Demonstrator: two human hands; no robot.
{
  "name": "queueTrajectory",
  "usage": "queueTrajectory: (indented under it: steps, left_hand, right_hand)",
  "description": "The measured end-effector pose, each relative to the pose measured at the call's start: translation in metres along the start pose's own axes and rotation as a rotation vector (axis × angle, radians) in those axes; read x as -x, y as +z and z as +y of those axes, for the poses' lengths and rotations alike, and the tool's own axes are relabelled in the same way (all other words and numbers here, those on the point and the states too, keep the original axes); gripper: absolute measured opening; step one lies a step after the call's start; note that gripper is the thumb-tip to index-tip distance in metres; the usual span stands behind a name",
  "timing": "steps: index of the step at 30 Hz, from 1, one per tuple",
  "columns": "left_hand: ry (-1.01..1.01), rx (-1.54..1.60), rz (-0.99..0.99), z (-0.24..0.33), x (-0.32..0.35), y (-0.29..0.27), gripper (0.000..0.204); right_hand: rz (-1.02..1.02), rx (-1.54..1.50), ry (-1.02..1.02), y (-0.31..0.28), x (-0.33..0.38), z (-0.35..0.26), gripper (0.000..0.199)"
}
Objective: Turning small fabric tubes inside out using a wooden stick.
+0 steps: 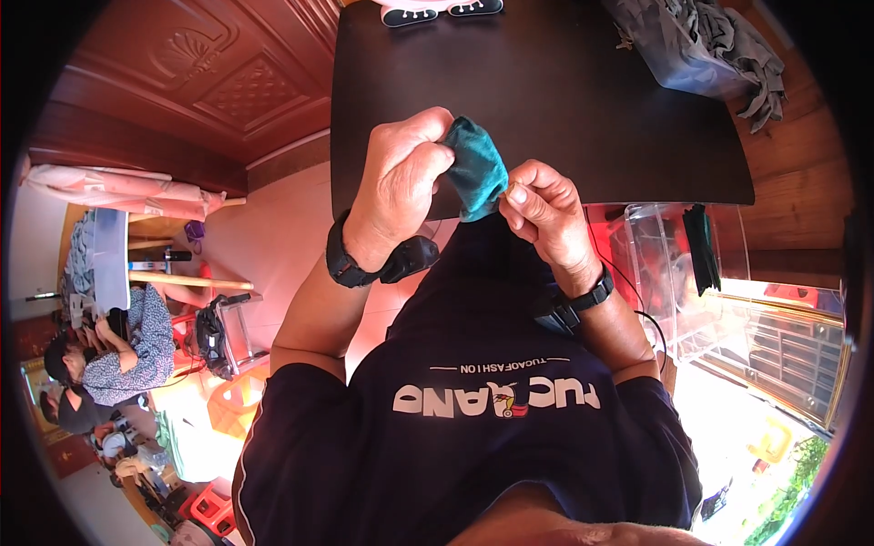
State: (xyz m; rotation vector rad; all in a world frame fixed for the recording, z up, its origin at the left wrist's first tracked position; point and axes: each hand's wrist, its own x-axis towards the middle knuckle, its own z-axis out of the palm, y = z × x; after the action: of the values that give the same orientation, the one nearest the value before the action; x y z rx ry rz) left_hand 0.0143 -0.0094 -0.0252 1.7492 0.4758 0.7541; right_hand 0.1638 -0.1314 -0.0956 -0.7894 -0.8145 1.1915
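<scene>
My left hand (401, 187) grips the top of a small teal cloth item (477, 168), bunched and folded, held up above the near edge of a dark table (546, 82). My right hand (542, 214) pinches the cloth's lower right edge between thumb and forefinger. Both wrists wear black bands with small devices. My dark shirt fills the lower middle of the view.
A clear plastic bin (678, 45) of grey cloth stands at the table's far right. Another clear bin (674, 273) with a dark cloth over its rim sits by my right arm. A pair of shoes (437, 11) lies at the table's far edge. Seated people (109, 355) work at far left.
</scene>
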Motion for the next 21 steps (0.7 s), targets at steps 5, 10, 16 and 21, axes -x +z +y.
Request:
queueTrajectory:
  steps: [5, 10, 16, 21]
  left_hand:
    - [0.059, -0.055, 0.094, 0.005, 0.003, 0.001, 0.012]
    - [0.159, -0.068, 0.094, 0.009, 0.002, -0.003, 0.002]
    - [0.213, 0.111, -0.024, 0.009, -0.013, -0.008, 0.019]
    - [-0.035, 0.073, -0.26, 0.011, -0.018, -0.02, 0.012]
  right_hand:
    - [0.005, -0.045, -0.069, 0.001, 0.002, 0.001, 0.012]
    - [0.043, -0.038, -0.054, 0.002, 0.001, 0.0, 0.011]
    - [0.045, 0.124, -0.018, -0.002, -0.001, -0.007, 0.012]
    - [0.017, 0.147, -0.041, 0.0, -0.001, -0.01, 0.011]
